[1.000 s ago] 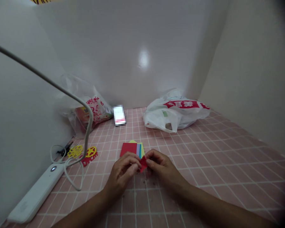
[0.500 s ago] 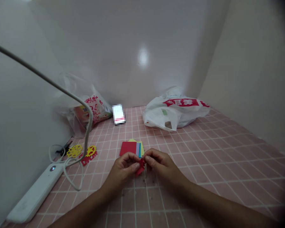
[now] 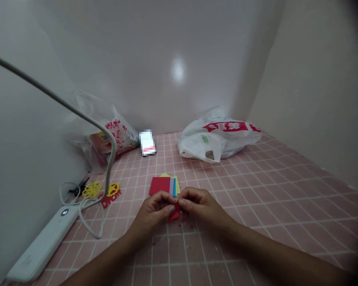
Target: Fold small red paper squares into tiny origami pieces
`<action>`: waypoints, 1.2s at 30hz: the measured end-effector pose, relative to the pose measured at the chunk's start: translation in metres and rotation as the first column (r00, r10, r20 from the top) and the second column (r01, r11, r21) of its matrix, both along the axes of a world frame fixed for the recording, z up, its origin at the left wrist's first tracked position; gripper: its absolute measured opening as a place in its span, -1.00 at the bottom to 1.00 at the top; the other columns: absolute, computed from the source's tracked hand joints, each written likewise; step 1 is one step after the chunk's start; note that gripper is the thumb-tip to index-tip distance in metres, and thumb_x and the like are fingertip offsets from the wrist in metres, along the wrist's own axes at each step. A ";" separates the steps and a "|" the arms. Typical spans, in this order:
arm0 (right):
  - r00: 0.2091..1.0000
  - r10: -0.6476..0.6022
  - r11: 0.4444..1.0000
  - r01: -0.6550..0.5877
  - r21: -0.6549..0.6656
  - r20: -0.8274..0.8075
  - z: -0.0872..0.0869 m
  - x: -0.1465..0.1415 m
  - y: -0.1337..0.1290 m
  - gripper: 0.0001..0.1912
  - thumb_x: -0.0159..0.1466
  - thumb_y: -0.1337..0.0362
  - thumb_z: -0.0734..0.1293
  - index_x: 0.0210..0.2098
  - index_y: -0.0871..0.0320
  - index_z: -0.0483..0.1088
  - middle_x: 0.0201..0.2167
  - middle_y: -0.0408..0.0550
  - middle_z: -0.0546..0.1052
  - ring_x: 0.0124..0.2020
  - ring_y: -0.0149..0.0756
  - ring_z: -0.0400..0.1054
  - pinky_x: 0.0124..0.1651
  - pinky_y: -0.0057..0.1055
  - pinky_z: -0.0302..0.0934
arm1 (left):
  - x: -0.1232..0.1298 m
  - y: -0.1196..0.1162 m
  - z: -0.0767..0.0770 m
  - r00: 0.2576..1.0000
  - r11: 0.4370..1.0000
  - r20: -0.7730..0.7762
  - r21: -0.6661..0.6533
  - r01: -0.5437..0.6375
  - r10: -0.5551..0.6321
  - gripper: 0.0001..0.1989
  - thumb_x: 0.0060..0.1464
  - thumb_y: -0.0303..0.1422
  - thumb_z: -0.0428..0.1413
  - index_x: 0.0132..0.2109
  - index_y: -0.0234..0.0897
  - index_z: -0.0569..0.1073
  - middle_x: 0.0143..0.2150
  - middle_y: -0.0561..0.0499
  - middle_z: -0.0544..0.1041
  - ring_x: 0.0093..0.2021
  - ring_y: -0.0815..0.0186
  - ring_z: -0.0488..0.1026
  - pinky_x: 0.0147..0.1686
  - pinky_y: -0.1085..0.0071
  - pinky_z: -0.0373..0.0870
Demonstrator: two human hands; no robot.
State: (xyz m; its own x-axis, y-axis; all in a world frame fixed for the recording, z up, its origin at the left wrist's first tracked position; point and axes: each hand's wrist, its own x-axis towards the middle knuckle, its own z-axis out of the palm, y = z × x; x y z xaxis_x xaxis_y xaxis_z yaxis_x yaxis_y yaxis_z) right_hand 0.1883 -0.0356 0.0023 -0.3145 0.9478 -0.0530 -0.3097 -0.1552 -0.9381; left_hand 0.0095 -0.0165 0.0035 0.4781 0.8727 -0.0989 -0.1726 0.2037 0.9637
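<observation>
A small red piece of paper [image 3: 174, 215] is held between both hands low in the middle of the view. My left hand [image 3: 155, 212] pinches it between thumb and fingers. From the other side, my right hand [image 3: 197, 203] pinches its upper edge, fingertips close to those of the left. Just beyond the hands lies a stack of coloured sheets with a red sheet [image 3: 160, 185] on top and blue and yellow ones [image 3: 177, 185] showing at its right. The fingers hide part of the held piece.
Yellow cut-out shapes [image 3: 92, 190] and a red cut-out [image 3: 107, 200] lie left, beside a white power strip [image 3: 44, 242] and its cable [image 3: 107, 174]. A phone [image 3: 147, 142] sits at the back between a clear bag [image 3: 121, 137] and a white bag [image 3: 220, 139].
My right fingertips have moved slightly left, closer to the left ones over the red piece. The whole view has shifted a little. Both hands keep their hold.
</observation>
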 end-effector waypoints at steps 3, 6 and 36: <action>1.000 0.011 1.000 -0.011 -0.002 -0.002 0.002 0.001 0.000 -0.66 0.12 0.00 0.44 -0.43 0.16 0.40 -0.56 -0.19 0.42 -0.55 -0.43 0.27 -0.44 -0.45 0.14 | 0.000 0.000 0.002 1.000 1.000 -0.002 0.007 0.012 -0.012 -0.78 -0.04 -0.30 0.33 -0.28 -0.29 0.50 -0.36 0.04 0.58 -0.39 0.36 0.51 -0.32 0.43 0.40; 1.000 0.024 1.000 -0.024 0.012 -0.011 0.002 0.001 0.000 -0.67 0.14 0.03 0.44 -0.44 0.18 0.40 -0.56 -0.20 0.42 -0.55 -0.45 0.26 -0.44 -0.47 0.13 | 0.000 0.001 0.003 1.000 1.000 0.011 0.011 0.017 -0.017 -0.79 -0.05 -0.32 0.34 -0.29 -0.29 0.51 -0.35 0.04 0.59 -0.37 0.37 0.51 -0.30 0.45 0.40; 1.000 -0.018 0.997 0.017 0.074 0.008 -0.006 -0.004 0.000 -0.74 0.16 0.19 0.42 -0.22 0.12 0.33 -0.44 -0.22 0.38 -0.52 -0.47 0.27 -0.51 -0.52 0.08 | 0.002 -0.003 0.003 0.983 0.982 -0.094 0.125 -0.145 0.157 -0.82 -0.07 -0.34 0.30 -0.33 -0.32 0.49 -0.42 0.06 0.50 -0.42 0.38 0.42 -0.37 0.45 0.37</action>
